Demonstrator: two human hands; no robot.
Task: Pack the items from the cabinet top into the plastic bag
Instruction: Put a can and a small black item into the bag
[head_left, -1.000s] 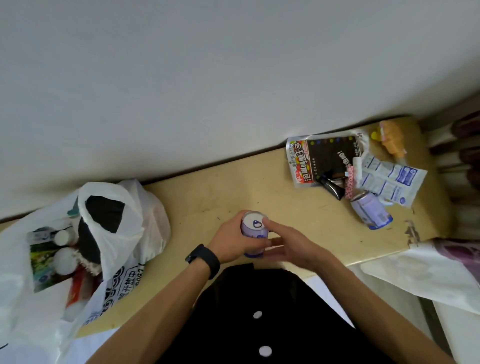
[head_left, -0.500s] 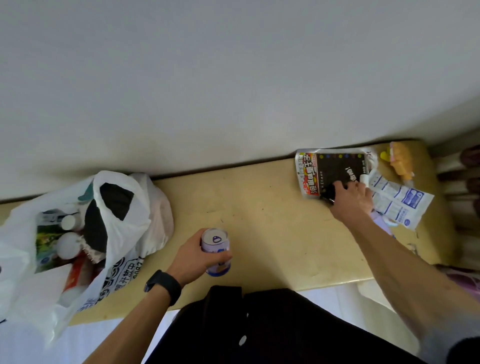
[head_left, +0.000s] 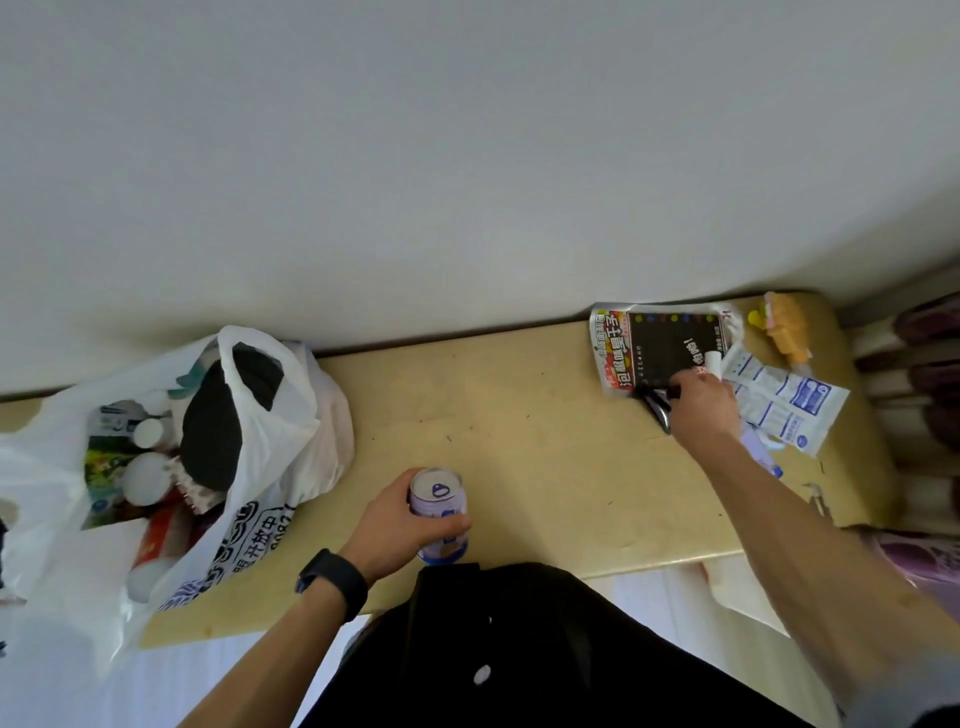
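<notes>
Tan cabinet top (head_left: 519, 415) — plastic bag (head_left: 270, 415) at left; snack packet (head_left: 670, 343), blue-white pouch (head_left: 795, 405), yellow toy (head_left: 787, 325) right

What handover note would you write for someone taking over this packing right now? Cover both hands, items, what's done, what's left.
Left hand grips the purple can upright at the near edge of the cabinet top, not yet bagged.
Right hand curls on a small dark item by the snack packet.
Done: plastic bag at the left end already holds several things.
Left: can, dark item, packet, white sachet, yellow toy, plus a second purple can behind the right forearm.
</notes>
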